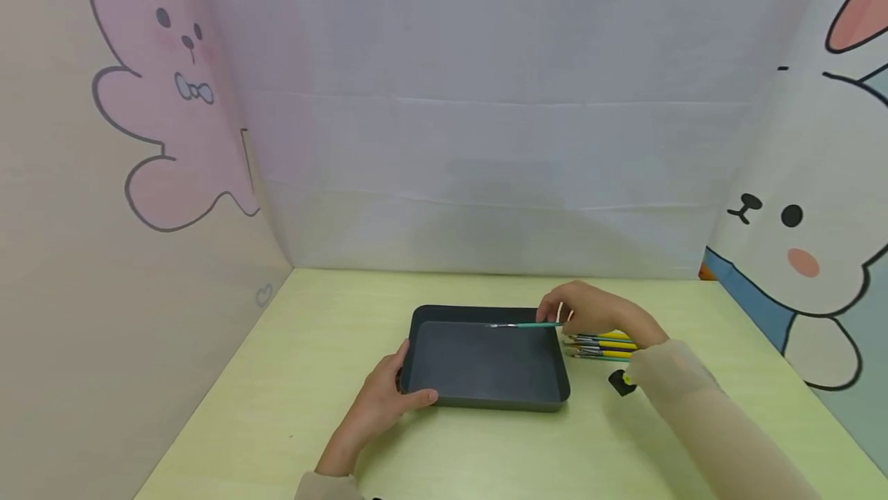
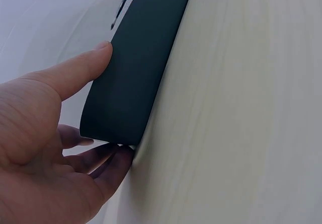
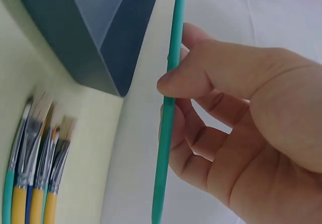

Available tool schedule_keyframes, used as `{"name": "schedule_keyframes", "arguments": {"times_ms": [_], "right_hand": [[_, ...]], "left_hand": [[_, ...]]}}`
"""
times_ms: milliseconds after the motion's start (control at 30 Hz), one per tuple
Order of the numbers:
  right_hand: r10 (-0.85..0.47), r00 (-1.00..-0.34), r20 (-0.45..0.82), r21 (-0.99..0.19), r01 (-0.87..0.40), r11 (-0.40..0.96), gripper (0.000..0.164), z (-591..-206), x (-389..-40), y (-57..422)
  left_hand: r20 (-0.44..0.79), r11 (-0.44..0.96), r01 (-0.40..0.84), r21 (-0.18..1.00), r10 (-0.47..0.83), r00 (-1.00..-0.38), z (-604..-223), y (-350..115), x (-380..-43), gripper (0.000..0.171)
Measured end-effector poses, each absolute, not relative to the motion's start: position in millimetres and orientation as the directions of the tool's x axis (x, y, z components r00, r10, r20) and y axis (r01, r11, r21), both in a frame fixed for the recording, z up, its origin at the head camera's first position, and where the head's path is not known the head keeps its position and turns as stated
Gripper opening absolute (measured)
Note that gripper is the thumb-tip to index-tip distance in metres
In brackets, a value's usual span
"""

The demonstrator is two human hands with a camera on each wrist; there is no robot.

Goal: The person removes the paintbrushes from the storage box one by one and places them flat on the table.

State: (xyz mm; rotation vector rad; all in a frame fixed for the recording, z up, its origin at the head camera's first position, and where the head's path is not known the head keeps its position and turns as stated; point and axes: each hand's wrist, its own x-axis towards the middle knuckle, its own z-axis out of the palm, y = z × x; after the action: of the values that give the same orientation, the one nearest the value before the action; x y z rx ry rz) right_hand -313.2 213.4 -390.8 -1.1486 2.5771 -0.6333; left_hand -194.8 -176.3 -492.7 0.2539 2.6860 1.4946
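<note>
A dark grey rectangular tray (image 1: pixel 489 365) lies on the table in the head view. My left hand (image 1: pixel 378 396) grips its near left corner, thumb on the near side and fingers around the left end, as the left wrist view also shows (image 2: pixel 55 153). Over the tray's far right part, my right hand (image 1: pixel 590 307) pinches a slim green paintbrush (image 1: pixel 536 324) between thumb and fingers. Its bristle end points left. In the right wrist view, the green handle (image 3: pixel 168 118) crosses the fingers. No paint shows in the tray.
Several paintbrushes (image 1: pixel 607 346) with yellow, green and blue handles lie side by side right of the tray. A small black object with a yellow spot (image 1: pixel 622 382) sits nearer, beside the right sleeve. A pale cloth wall (image 1: pixel 486 138) rises behind the table.
</note>
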Motion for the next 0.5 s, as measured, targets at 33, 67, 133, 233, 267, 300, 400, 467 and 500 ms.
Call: {"name": "schedule_keyframes", "arguments": {"times_ms": [33,67,133,233,267,300,400,467,500], "right_hand": [[-0.748,-0.662,-0.051,-0.484,-0.639,0.598,0.038,-390.7,-312.3,216.4],[-0.744,-0.666,-0.051,-0.486,-0.634,0.601,0.037,-390.6,-311.4,219.6],[-0.743,-0.668,-0.05,-0.494,-0.63,0.599,0.037,-390.0,-309.7,225.6],[-0.746,-0.665,-0.042,-0.497,-0.633,0.593,0.038,-390.3,-308.7,234.3],[-0.75,-0.661,-0.036,-0.498,-0.638,0.587,0.039,-390.8,-309.0,237.0],[-0.752,-0.658,-0.033,-0.499,-0.641,0.583,0.04,-391.3,-309.2,239.8],[-0.759,-0.651,-0.015,-0.497,-0.653,0.571,0.041,-393.2,-309.1,248.6],[-0.754,-0.657,-0.01,-0.495,-0.652,0.574,0.041,-394.5,-308.2,254.9],[-0.75,-0.662,-0.009,-0.494,-0.649,0.579,0.041,-395.1,-307.7,258.1]], "left_hand": [[0.028,0.516,0.113,0.849,0.171,-0.985,-492.7,-176.3,-195.0,0.11],[0.027,0.517,0.111,0.849,0.169,-0.985,-492.6,-176.3,-195.0,0.11],[0.024,0.516,0.107,0.85,0.166,-0.986,-492.1,-176.0,-195.0,0.11],[0.022,0.517,0.105,0.85,0.164,-0.986,-491.2,-176.0,-194.6,0.11],[0.023,0.516,0.106,0.85,0.164,-0.986,-491.1,-176.1,-194.4,0.11],[0.022,0.515,0.105,0.851,0.165,-0.986,-491.0,-176.4,-194.2,0.11],[0.022,0.513,0.106,0.852,0.167,-0.986,-491.3,-176.9,-194.2,0.11],[0.021,0.51,0.106,0.853,0.169,-0.985,-491.8,-177.0,-194.6,0.109],[0.021,0.511,0.105,0.853,0.168,-0.986,-491.8,-177.0,-194.9,0.11]]}}
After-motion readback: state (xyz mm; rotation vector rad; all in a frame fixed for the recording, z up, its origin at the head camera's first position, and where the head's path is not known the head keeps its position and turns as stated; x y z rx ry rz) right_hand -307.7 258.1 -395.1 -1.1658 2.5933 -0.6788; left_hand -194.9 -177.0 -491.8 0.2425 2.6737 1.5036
